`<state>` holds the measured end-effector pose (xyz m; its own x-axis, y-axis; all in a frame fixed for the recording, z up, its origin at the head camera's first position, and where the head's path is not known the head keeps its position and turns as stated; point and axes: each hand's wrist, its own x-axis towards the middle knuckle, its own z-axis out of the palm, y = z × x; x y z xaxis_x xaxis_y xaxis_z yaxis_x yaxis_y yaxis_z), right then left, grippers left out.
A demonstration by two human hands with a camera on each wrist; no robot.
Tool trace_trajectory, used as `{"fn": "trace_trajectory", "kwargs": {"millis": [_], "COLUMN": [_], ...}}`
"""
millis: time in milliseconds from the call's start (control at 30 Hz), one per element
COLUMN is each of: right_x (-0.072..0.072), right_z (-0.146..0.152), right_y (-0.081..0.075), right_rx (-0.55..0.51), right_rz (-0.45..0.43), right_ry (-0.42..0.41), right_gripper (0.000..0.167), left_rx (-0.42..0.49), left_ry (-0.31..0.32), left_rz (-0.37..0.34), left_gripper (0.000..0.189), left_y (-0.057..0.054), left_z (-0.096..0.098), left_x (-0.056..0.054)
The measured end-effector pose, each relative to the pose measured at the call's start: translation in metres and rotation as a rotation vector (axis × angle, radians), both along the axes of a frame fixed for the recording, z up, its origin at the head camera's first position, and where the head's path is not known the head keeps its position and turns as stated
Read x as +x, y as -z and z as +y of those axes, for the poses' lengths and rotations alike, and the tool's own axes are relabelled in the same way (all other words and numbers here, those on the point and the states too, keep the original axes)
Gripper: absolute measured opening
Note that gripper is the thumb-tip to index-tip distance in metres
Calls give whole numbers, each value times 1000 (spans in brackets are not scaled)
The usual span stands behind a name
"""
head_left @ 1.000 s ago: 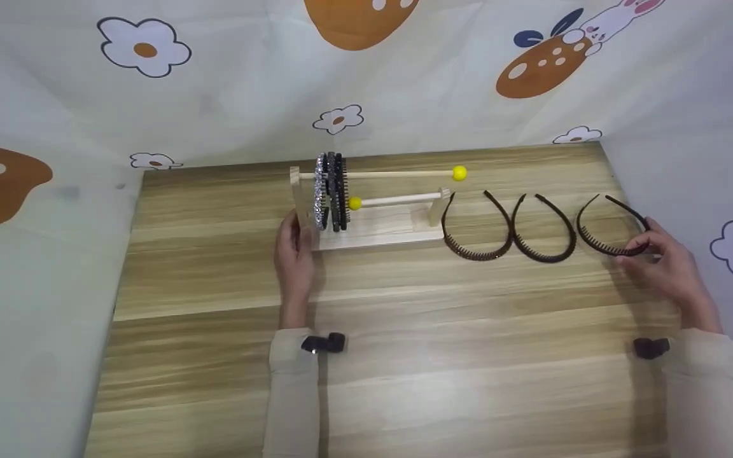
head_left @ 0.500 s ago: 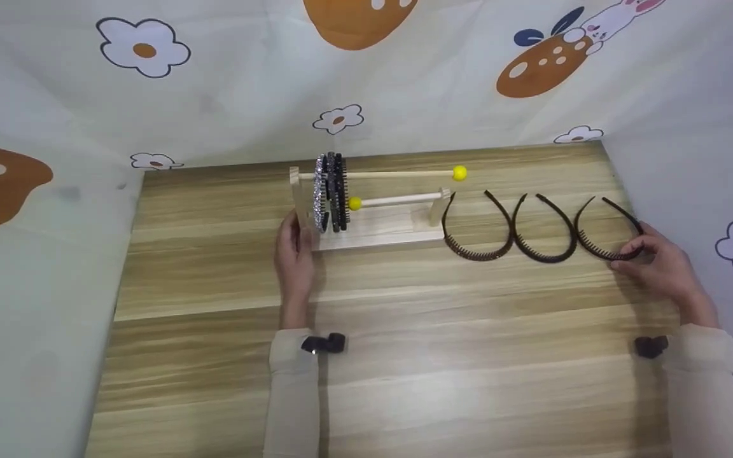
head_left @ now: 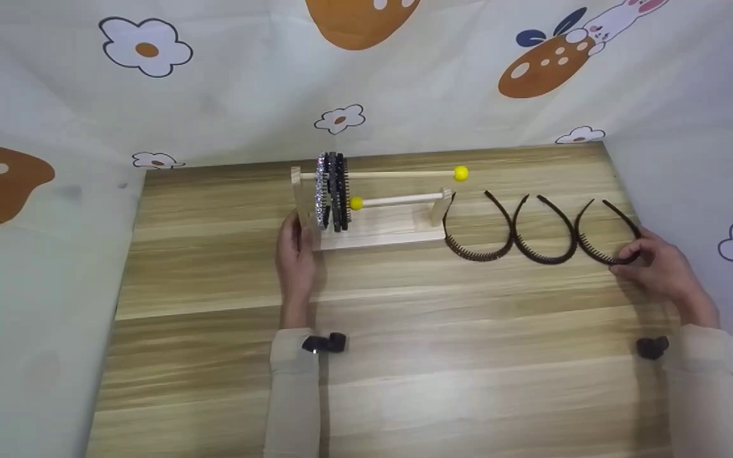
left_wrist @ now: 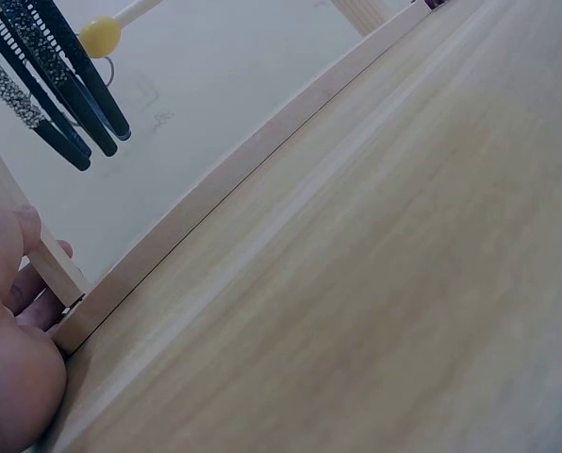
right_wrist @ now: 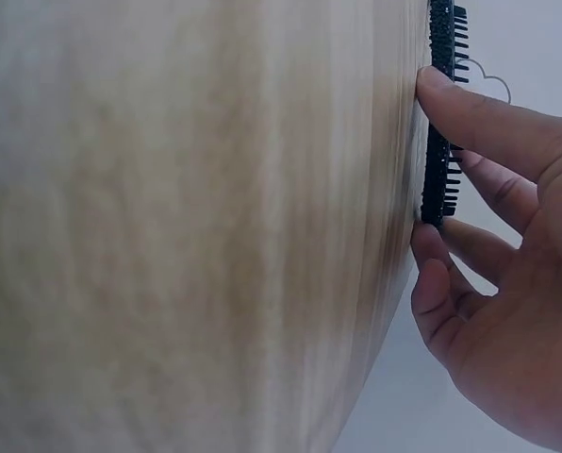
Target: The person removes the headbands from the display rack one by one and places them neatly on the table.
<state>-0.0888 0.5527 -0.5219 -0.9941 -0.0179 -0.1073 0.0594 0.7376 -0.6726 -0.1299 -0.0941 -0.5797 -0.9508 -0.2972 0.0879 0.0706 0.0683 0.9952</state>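
Observation:
My left hand (head_left: 296, 261) grips the left post of a pale wooden rack (head_left: 382, 238), thumb on the near side and fingers behind in the left wrist view. On the rack's rear rod hang several headbands (head_left: 335, 191), one silver and glittery, the others dark. At the far right my right hand (head_left: 659, 270) holds a dark toothed headband (right_wrist: 438, 179) at its lower right curve, between thumb and fingers. That headband lies flat on the table with its ends pointing away. Beside it lie a middle headband (head_left: 548, 261) and a left headband (head_left: 478, 257), side by side.
Two rods with yellow ball ends (head_left: 461, 173) project over the rack's base, from opposite posts. The wood-grain table (head_left: 436, 356) meets a printed cloth wall (head_left: 245, 83) at the back and sides. The right hand is close to the right wall.
My right hand has slid the right headband slightly left and toward me, and it now touches or nearly touches the middle one. The left hand and rack stay put.

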Motion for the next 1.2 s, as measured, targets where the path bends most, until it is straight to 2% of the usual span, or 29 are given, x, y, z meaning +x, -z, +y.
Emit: {"fn": "trace_trajectory", "kwargs": {"millis": [300,433,567,667,933,1200], "right_x": [4,8,14,18,25,23], "right_z": [-1,-2,-5,-9,-30,-67], "right_y": [2,3,7,5,-13,-30], "right_rx": [13,36,72,95,96,87], "right_rz": [6,70,203,266,205,316], "right_ry": [19,19,-4,-8,51,61], "right_gripper": [35,40,45,47,49,42], "left_rx": [-3,-12,-12,-13,-16,-35], "left_ry": [-4,-5,1,3,9,0], "left_rz": [-9,-13,-8,-10,6,-17], "left_gripper": [48,47,47,46,47,49], "left_y": [-1,0,0,-1,-1,0], "left_z": [0,0,1,1,-1,-1], "left_x": [0,0,-1,0,0,-1]}}
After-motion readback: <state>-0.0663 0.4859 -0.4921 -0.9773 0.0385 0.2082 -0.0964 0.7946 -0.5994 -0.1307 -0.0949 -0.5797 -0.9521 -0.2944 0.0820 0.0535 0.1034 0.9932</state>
